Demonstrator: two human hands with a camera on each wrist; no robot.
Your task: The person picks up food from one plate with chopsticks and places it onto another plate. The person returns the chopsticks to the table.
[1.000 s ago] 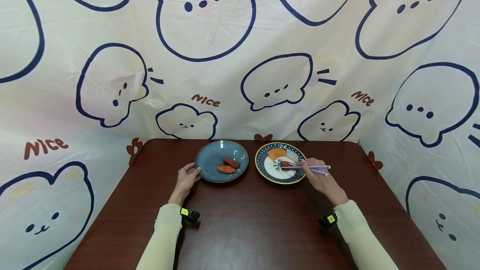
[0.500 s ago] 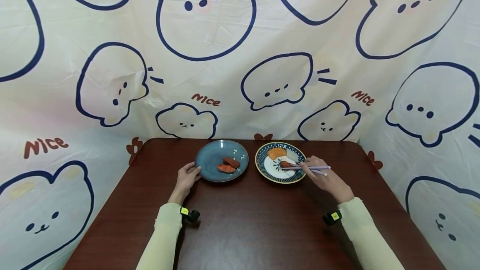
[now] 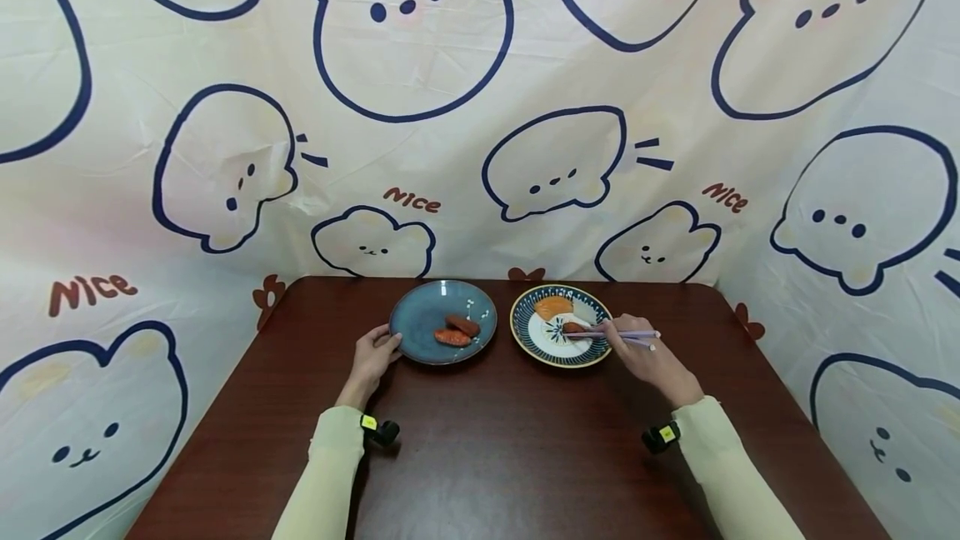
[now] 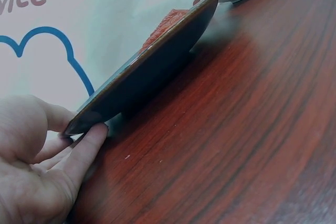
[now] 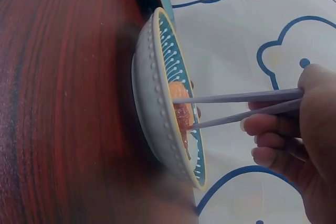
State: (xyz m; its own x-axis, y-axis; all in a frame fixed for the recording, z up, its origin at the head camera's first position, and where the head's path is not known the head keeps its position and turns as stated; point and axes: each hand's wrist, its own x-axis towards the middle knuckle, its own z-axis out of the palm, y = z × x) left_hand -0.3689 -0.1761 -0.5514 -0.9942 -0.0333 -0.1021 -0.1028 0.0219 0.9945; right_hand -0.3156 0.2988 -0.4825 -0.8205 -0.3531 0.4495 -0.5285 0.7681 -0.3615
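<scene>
My left hand [image 3: 370, 363] pinches the left rim of a blue plate [image 3: 420, 323], which holds a red-orange piece of food [image 3: 453, 337] and a browner piece [image 3: 462, 325]. To its right stands a white dish [image 3: 536, 348] with a dark blue pattern and yellow rim. An orange piece of food [image 3: 553, 307] lies at the dish's back. My right hand [image 3: 648, 361] grips a pair of pale purple chopsticks [image 5: 252, 97] over the dish's right side. Their tips lie at either side of a glossy reddish-brown piece of food [image 5: 182, 114]; whether they squeeze it, I cannot tell.
Both dishes sit near the back edge of a dark brown wooden table [image 3: 487, 457]. A white cloth [image 3: 465, 165] with cartoon bears hangs behind and at the sides. Each wrist wears a small black camera, one on the left [image 3: 382, 432] and one on the right [image 3: 660, 437].
My right wrist and forearm have shifted slightly right over the second, with a small move back left lately. The chopstick tips stay at the reddish-brown piece. My left hand and the blue plate keep still.
</scene>
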